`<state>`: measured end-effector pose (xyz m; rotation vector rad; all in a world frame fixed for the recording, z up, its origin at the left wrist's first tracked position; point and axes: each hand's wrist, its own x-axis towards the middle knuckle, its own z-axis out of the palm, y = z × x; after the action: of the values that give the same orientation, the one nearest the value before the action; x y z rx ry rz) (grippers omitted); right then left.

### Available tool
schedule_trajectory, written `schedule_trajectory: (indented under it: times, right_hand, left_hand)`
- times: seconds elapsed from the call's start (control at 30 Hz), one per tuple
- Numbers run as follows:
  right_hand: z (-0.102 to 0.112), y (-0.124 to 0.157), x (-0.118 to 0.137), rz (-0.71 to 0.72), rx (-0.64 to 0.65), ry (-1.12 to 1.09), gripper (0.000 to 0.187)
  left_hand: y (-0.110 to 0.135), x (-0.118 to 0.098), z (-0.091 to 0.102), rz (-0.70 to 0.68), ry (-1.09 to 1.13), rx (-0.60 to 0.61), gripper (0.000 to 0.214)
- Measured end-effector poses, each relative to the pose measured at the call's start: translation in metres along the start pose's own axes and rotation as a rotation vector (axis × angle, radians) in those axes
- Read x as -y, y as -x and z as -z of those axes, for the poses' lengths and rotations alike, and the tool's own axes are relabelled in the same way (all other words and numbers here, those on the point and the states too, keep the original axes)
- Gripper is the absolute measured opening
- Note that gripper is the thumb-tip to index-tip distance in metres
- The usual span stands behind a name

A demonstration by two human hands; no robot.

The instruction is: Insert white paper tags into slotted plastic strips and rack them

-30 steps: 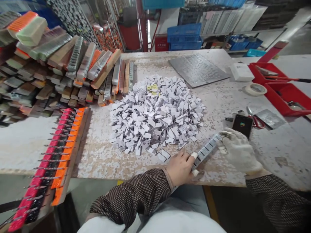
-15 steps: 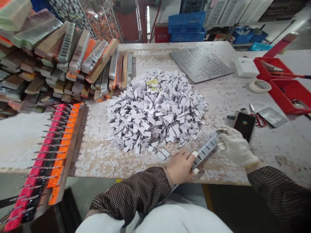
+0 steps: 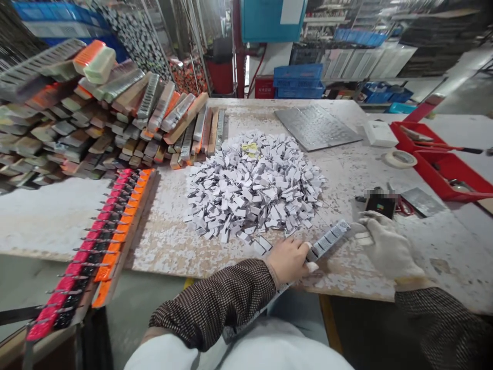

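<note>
My bare left hand (image 3: 289, 261), with white coverings on two fingertips, is wrapped round a long grey bar (image 3: 329, 240) with a row of slots. The bar slants from the bench edge back toward my body, partly hidden under my sleeve. My right hand (image 3: 387, 249) wears a white glove and hovers just beyond the bar's far end, its fingers drawn together. Whatever they pinch is too small or hidden to make out. Beyond my left hand lies a big heap of small white-grey pieces (image 3: 258, 190) with a yellow label (image 3: 250, 150) on it.
Stacked slotted bars (image 3: 127, 128) fill the back left. Pink and orange strips with metal spikes (image 3: 111, 241) lean over the front edge. A metal plate (image 3: 318, 127), a tape roll (image 3: 400, 159), a phone (image 3: 379, 205), scissors (image 3: 405, 206) and red bins (image 3: 454, 174) sit rightward.
My right hand has moved off the bar's far end, which now shows bare. My left hand keeps its hold on the bar. The camera view has tilted up.
</note>
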<state>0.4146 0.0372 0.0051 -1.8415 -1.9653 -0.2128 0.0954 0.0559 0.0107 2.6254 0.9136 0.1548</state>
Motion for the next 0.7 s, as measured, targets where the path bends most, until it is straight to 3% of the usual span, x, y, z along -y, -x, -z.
schedule_trajectory:
  times: [0.13,0.23,0.3,0.4,0.5,0.6,0.7]
  right_hand:
    - [0.006,0.038,0.027,-0.109,-0.131,-0.026,0.034]
    - [0.004,0.071,0.052,-0.087,-0.154,-0.057,0.036]
    - [0.002,0.092,0.063,-0.104,-0.173,-0.063,0.035]
    - [0.0,0.112,0.069,-0.168,-0.194,-0.087,0.033]
    - [0.0,0.11,0.074,-0.191,-0.21,-0.116,0.032]
    - [0.0,0.089,0.087,-0.15,-0.225,-0.172,0.032]
    - [0.003,0.061,0.105,-0.097,-0.186,-0.309,0.038]
  left_hand:
    - [-0.052,0.015,0.023,-0.065,-0.254,-0.112,0.032]
    - [-0.09,0.028,0.035,-0.095,-0.337,-0.064,0.031]
    - [-0.102,0.035,0.039,-0.127,-0.336,-0.046,0.028]
    - [-0.098,0.041,0.041,-0.156,-0.334,-0.05,0.026]
    - [-0.079,0.037,0.041,-0.11,-0.243,-0.082,0.027]
    - [-0.055,0.026,0.039,0.007,0.058,-0.084,0.02]
    - [-0.03,0.017,0.037,0.022,0.444,0.028,0.015]
